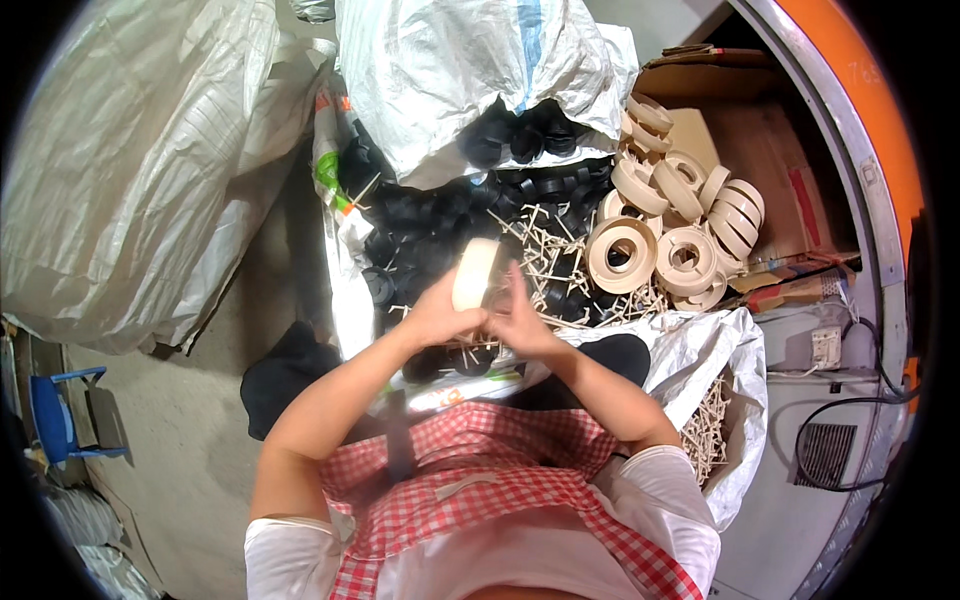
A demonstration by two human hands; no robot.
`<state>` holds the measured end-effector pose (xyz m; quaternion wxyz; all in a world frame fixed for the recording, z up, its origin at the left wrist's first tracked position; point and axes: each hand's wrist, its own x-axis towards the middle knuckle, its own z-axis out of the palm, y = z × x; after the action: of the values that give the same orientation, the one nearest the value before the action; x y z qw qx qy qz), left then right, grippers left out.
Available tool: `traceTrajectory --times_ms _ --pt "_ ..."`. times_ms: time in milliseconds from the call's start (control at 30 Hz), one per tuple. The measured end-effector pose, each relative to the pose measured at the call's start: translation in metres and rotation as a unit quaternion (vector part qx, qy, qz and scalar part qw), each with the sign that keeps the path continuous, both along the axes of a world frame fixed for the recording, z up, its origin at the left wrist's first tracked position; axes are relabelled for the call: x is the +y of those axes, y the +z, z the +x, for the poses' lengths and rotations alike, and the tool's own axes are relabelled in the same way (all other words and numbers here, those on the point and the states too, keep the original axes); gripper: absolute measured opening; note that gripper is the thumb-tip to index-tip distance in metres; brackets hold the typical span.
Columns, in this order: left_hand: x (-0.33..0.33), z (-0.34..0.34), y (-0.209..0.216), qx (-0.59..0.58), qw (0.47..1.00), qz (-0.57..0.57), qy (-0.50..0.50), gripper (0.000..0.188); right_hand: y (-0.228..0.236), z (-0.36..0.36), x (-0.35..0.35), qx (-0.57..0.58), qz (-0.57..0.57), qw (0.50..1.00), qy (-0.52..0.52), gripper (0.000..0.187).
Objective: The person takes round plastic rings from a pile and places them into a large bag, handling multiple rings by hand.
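Observation:
In my left hand [443,315] is a cream plastic ring [478,272], stood on edge, with the fingers closed round its left side. My right hand [522,322] is closed on a dark round part [499,282] against the ring's right face. That part is blurred and half hidden by my fingers. Under both hands lies a heap of black plastic parts [425,225] in an opened white sack. Thin cream sticks [548,262], like moulding sprues, are scattered over the heap's right side.
More cream rings [622,255] are piled at the right, before a cardboard box [760,120]. A white sack [470,70] spills black parts at the back. Another sack of sticks [705,430] stands right of my knee. Large pale bags [150,170] and a blue stool [62,412] are left.

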<state>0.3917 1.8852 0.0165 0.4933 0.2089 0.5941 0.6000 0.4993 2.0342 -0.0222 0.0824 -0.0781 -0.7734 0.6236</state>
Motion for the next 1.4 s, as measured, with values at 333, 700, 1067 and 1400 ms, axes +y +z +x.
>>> traceTrajectory --times_ms 333,700,1067,1400 --pt "-0.023 -0.017 -0.066 -0.024 0.965 -0.155 0.21 0.083 -0.002 0.008 0.104 -0.201 0.472 0.839 -0.184 0.061" --pt "0.022 -0.009 -0.047 -0.033 0.973 -0.001 0.229 0.067 0.041 -0.03 0.084 -0.213 0.457 0.855 -0.123 0.056" --pt "0.005 -0.05 -0.011 -0.029 0.932 0.064 0.355 0.052 -0.143 -0.12 0.093 -0.226 -0.034 0.902 -0.367 0.03" --pt "-0.007 -0.039 -0.001 0.095 0.938 -0.003 0.334 0.064 -0.012 -0.071 0.014 -0.154 -0.097 0.973 -0.144 0.016"
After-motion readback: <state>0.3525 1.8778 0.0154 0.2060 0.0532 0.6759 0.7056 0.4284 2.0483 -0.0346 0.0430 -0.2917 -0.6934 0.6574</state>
